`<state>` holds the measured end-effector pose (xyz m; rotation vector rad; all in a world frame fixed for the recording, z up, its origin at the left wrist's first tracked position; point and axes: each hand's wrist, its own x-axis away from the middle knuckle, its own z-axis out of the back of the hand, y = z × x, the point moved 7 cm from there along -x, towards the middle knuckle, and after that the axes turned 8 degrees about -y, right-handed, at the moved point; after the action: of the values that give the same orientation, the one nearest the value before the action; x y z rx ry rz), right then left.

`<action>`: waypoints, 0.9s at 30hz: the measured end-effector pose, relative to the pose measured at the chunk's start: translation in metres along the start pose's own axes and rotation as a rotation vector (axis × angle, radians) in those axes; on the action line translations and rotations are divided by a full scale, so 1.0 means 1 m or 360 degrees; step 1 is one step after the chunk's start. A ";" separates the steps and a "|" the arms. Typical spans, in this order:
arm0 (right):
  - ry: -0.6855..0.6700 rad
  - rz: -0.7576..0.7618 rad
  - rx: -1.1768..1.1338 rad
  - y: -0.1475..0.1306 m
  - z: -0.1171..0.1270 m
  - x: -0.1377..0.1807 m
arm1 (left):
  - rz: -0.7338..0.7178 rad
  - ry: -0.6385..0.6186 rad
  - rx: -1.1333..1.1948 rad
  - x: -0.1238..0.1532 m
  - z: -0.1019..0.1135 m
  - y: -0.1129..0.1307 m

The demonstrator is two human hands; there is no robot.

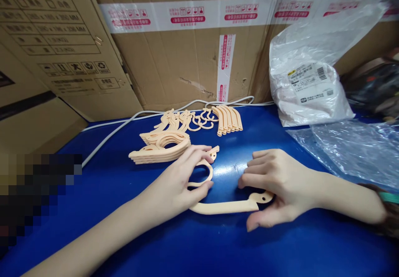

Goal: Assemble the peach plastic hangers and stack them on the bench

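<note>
My left hand (179, 181) pinches a peach plastic hook piece (204, 170) between thumb and fingers, just above the blue table. My right hand (276, 183) rests beside it, its fingers curled over the round end of a long peach plastic arm piece (227, 205) that lies flat on the table. Behind my left hand sits a stack of peach curved pieces (160, 147). Farther back lie loose hook pieces (199, 119) and a row of short curved pieces (229, 119).
Large cardboard boxes (187, 57) wall off the back and left. A white cable (124, 123) runs along the back of the blue table (199, 243). A white plastic bag with a label (307, 84) and clear plastic film (358, 148) lie at the right.
</note>
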<state>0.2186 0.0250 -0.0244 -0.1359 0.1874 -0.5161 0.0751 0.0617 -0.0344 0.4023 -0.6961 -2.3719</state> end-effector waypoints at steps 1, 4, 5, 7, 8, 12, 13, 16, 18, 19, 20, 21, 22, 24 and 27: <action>0.0002 0.0012 0.0001 0.000 0.001 -0.001 | -0.0006 0.0030 -0.0020 0.000 0.001 -0.001; 0.0024 0.0020 0.0067 0.002 0.003 -0.003 | -0.0026 0.0069 -0.0062 -0.001 0.002 -0.003; 0.0026 0.0011 0.0100 0.003 0.004 -0.004 | -0.0036 0.0076 -0.0071 -0.001 0.002 -0.002; 0.0022 -0.0009 0.0147 0.006 0.005 -0.005 | -0.0050 0.0080 -0.0081 0.000 0.001 -0.001; 0.0021 -0.0019 0.0161 0.006 0.006 -0.005 | -0.0055 0.0083 -0.0083 0.000 0.001 -0.001; 0.0044 -0.0055 0.0254 0.009 0.008 -0.005 | -0.0052 0.0056 -0.0063 0.001 0.000 0.000; 0.0059 -0.0081 0.0313 0.010 0.010 -0.005 | -0.0047 0.0043 -0.0055 0.001 0.000 -0.001; 0.0104 -0.0236 0.0541 0.014 0.015 -0.003 | -0.0037 0.0022 -0.0052 0.001 -0.002 -0.001; 0.0098 -0.0345 0.0646 0.018 0.018 -0.002 | -0.0033 0.0029 -0.0058 0.001 -0.001 -0.001; 0.0076 -0.0374 0.0662 0.019 0.018 -0.001 | -0.0032 0.0030 -0.0061 0.001 -0.001 -0.001; 0.0050 -0.0383 0.0654 0.019 0.016 -0.001 | -0.0035 0.0029 -0.0066 0.001 -0.001 -0.001; 0.0022 -0.0374 0.0625 0.019 0.015 -0.002 | -0.0040 0.0024 -0.0072 0.001 -0.002 0.000; -0.0002 -0.0352 0.0583 0.018 0.013 -0.002 | -0.0045 0.0015 -0.0080 0.001 -0.002 0.000; -0.0021 -0.0286 0.0494 0.015 0.009 -0.003 | -0.0055 0.0008 -0.0096 0.001 -0.003 0.001; -0.0022 -0.0181 0.0373 0.008 0.006 -0.004 | -0.0058 0.0021 -0.0107 0.002 -0.003 0.000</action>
<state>0.2205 0.0350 -0.0190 0.0790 0.1049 -0.6464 0.0752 0.0596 -0.0371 0.4048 -0.6063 -2.4173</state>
